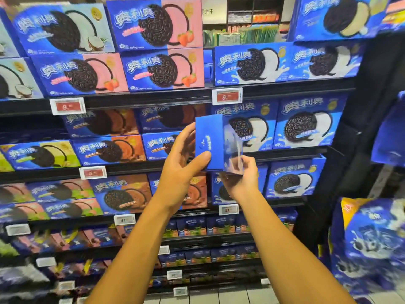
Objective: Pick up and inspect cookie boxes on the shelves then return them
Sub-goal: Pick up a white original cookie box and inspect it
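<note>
Two hands held one blue cookie box (215, 142) in front of the shelves, at roughly centre of view, turned so a narrow side panel faced the camera. Left hand (183, 160) gripped it from 9 o'clock: thumb pressed on the lower side panel, fingers curled behind the far face. Right hand (240, 176) supported the bottom corner from 5 o'clock, fingers curled up round the edge; that part of the frame was motion-blurred, so exact finger contact could not be told.

Box was off the shelf, in front of the row of white-cream boxes (306, 125) at 2 o'clock.

Risks, as judged:
- Grip sat low on the box, upper part unsupported; a quick turn might tip it out of the thumb hold.
- Blur suggested fast handling; the right hand could lose the corner.
- Neighbouring stock was packed tight; pushing the box back at an angle might knock a chocolate box (162, 145) or the price tag (227, 96) on the shelf edge (142, 102).
- Several look-alike flavours; the box could be put back in the wrong row.
</note>
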Demonstrator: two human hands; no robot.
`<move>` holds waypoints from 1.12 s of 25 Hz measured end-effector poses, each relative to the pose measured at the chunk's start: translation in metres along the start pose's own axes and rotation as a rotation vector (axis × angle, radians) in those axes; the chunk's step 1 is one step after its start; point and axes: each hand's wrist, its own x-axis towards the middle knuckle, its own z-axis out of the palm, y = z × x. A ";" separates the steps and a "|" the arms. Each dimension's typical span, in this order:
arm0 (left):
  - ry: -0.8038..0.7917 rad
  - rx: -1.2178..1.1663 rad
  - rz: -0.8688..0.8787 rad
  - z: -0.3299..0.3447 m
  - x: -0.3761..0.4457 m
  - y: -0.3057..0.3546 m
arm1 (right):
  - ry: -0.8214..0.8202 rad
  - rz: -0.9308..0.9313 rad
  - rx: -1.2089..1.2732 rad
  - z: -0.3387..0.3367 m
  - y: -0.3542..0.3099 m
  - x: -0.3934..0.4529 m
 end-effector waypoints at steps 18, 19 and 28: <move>0.424 -0.152 -0.134 -0.013 0.003 -0.044 | -0.072 -0.477 -0.343 -0.001 -0.065 -0.048; 0.433 -0.122 -0.139 -0.016 0.005 -0.046 | -0.115 -0.505 -0.361 0.001 -0.065 -0.049; 0.605 -0.603 -0.328 -0.031 0.031 -0.082 | -0.560 -0.763 -0.653 0.028 -0.029 -0.084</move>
